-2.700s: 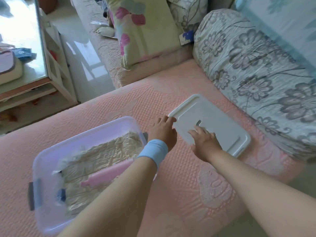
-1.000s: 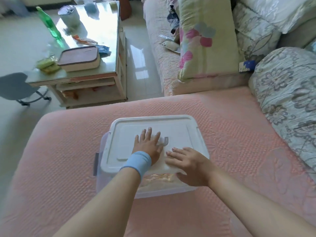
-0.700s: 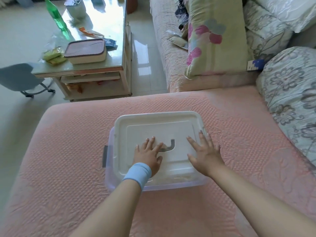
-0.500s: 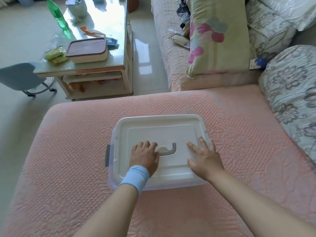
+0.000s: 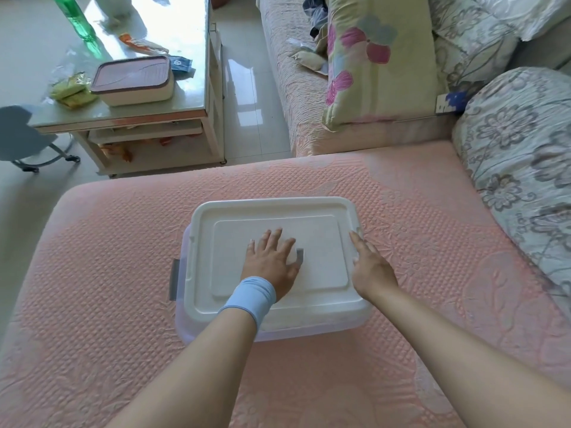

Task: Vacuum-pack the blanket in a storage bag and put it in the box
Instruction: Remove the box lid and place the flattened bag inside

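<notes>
**White rectangular plastic lid (image 5: pixel 228 251) pressed onto the translucent lilac plastic box (image 5: pixel 309 330)**

Seen from the head camera, the left hand (image 5: pixel 272 264), with a pale blue wristband (image 5: pixel 250 299) at its wrist, lies palm-down on the middle of the lid. Its fingers (image 5: pixel 273 239) are straight and spread, gripping nothing. That spread puts weight over a wide patch, probably to keep the lid level while it seats. Just right of those fingers sits the grey recessed handle (image 5: pixel 299 257), partly covered by the hand.

The right hand (image 5: pixel 372 268) rests on the lid's right rim, fingers straight and close together and holding nothing. It is likely there to press that edge down or feel for its catch.

Well left of the left fingers, a grey side latch (image 5: pixel 175 279) stands against the box wall. Whether it is snapped shut I cannot tell.

The vacuum-packed blanket is out of sight. It should lie inside the box beneath both palms, hidden by the lid. The box sits on a soft pink quilted cover (image 5: pixel 108 242), so even pressure matters. Only the latching seems left to do.
</notes>
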### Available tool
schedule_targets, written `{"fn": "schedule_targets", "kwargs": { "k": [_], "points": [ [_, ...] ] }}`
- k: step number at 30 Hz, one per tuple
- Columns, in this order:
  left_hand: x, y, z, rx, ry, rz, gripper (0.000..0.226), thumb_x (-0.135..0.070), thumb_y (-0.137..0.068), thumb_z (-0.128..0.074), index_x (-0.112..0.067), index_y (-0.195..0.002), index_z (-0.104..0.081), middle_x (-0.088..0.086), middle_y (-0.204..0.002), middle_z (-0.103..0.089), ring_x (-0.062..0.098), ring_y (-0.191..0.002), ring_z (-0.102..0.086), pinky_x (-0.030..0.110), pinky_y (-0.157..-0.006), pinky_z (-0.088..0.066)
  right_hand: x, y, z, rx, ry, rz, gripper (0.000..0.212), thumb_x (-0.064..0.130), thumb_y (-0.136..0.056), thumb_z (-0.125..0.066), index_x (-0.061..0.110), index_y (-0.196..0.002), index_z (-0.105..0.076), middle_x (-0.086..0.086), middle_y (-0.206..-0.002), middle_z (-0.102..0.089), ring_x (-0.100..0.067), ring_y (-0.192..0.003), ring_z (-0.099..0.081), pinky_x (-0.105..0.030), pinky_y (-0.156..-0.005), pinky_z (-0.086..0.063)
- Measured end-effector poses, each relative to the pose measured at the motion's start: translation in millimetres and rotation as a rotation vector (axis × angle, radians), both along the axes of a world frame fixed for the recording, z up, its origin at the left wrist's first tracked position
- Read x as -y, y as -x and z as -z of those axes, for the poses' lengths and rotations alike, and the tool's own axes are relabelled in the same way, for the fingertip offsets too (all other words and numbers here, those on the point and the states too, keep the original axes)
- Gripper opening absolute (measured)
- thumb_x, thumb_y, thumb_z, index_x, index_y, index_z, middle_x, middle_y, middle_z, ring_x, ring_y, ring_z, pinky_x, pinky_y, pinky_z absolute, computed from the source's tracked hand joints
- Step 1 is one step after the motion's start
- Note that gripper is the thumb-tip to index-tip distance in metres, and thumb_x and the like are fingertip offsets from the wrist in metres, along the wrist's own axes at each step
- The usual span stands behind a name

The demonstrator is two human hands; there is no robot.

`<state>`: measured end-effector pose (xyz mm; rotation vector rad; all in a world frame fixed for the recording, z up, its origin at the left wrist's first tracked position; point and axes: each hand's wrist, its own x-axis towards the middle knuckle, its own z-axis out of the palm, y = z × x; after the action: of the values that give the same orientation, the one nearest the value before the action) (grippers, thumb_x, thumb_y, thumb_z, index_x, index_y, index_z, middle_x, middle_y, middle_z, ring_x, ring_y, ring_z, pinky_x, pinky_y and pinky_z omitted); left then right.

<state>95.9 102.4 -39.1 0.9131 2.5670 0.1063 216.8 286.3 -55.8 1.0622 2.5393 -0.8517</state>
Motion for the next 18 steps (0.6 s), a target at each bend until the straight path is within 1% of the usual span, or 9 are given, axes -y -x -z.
{"fn": "schedule_targets", "kwargs": {
  "k": [2,4,5,7,9,11,13,15,18],
  "points": [
    [-3.8,-4.5,2.4,0.028,0.037,0.086,0.077,-0.068,-0.087,-0.045,-0.039,-0.151,-0.015,-0.006,-0.163,0.008,0.019,-0.15,0.008,0.05,-0.12,-0.002,-0.7,-1.9,-3.6,0.042,-0.065,0.001,0.074,0.011,-0.096,-0.039,0.029,-0.16,-0.005,-0.002,-0.161,-0.029,-0.032,-0.134,-0.046,-0.038,-0.105,-0.04],
    [-5.8,-11.8,5.8,0.064,0.094,0.194,0.1,-0.078,-0.071,-0.055,-0.04,-0.152,-0.009,-0.006,-0.162,0.015,0.021,-0.149,0.015,0.055,-0.119,0.001,-0.7,-0.9,-5.1,0.088,-0.15,-0.02,0.075,0.009,-0.095,-0.037,0.018,-0.16,-0.002,-0.009,-0.156,-0.034,-0.034,-0.133,-0.042,-0.04,-0.105,-0.039],
    [-6.3,-15.5,6.7,0.071,0.11,0.225,0.107,-0.081,-0.067,-0.057,-0.04,-0.152,-0.007,-0.005,-0.162,0.016,0.021,-0.149,0.017,0.056,-0.118,0.003,-0.4,0.0,-5.6,0.104,-0.179,-0.028,0.073,0.009,-0.095,-0.037,0.015,-0.16,-0.003,-0.012,-0.152,-0.037,-0.035,-0.133,-0.04,-0.041,-0.106,-0.037],
    [-8.1,-18.9,6.4,0.047,0.073,0.214,0.099,-0.08,-0.072,-0.051,-0.039,-0.152,-0.011,-0.004,-0.163,0.012,0.02,-0.149,0.014,0.054,-0.119,0.006,-2.2,2.6,-7.3,0.129,-0.204,-0.05,0.072,0.011,-0.095,-0.036,0.011,-0.159,-0.004,-0.015,-0.147,-0.041,-0.036,-0.131,-0.04,-0.041,-0.107,-0.035],
    [-11.3,-17.5,-0.2,-0.016,-0.037,0.155,0.075,-0.071,-0.087,-0.04,-0.037,-0.15,-0.021,-0.006,-0.163,-0.002,0.017,-0.15,0.004,0.048,-0.12,0.004,-4.3,4.0,-10.2,0.123,-0.202,-0.086,0.071,0.011,-0.095,-0.036,0.009,-0.159,-0.007,-0.016,-0.146,-0.042,-0.037,-0.13,-0.042,-0.041,-0.106,-0.035],
    [-21.2,-13.4,-8.5,-0.106,-0.147,0.118,0.057,-0.059,-0.096,-0.034,-0.035,-0.148,-0.03,-0.007,-0.162,-0.015,0.017,-0.149,-0.008,0.043,-0.121,0.0,-7.0,2.8,-16.7,0.088,-0.176,-0.11,0.071,0.01,-0.093,-0.036,0.009,-0.159,-0.009,-0.016,-0.148,-0.043,-0.037,-0.13,-0.043,-0.041,-0.106,-0.035],
    [-26.2,-10.8,-12.0,-0.151,-0.198,0.089,0.051,-0.052,-0.098,-0.034,-0.035,-0.146,-0.034,-0.006,-0.161,-0.02,0.017,-0.149,-0.012,0.042,-0.122,-0.002,2.1,1.7,-19.8,0.074,-0.163,-0.161,0.071,0.01,-0.093,-0.036,0.008,-0.159,-0.009,-0.014,-0.147,-0.044,-0.035,-0.129,-0.044,-0.042,-0.107,-0.036],
    [-29.7,-11.5,-9.6,-0.116,-0.12,0.105,0.054,-0.054,-0.098,-0.032,-0.039,-0.149,-0.026,-0.005,-0.163,-0.01,0.019,-0.15,-0.004,0.047,-0.121,-0.002,13.2,-2.2,-18.2,0.062,-0.216,-0.179,0.07,0.012,-0.095,-0.035,0.008,-0.159,-0.008,-0.012,-0.149,-0.043,-0.032,-0.128,-0.045,-0.041,-0.106,-0.037],
    [-28.3,-15.2,2.7,0.033,0.133,0.176,0.068,-0.061,-0.095,-0.033,-0.045,-0.152,-0.001,-0.006,-0.162,0.017,0.023,-0.149,0.016,0.058,-0.118,-0.001,19.7,-3.8,-10.4,0.086,-0.342,-0.194,0.067,0.023,-0.099,-0.037,0.009,-0.159,-0.012,-0.007,-0.151,-0.043,-0.029,-0.127,-0.043,-0.04,-0.104,-0.034]
  ]
}}
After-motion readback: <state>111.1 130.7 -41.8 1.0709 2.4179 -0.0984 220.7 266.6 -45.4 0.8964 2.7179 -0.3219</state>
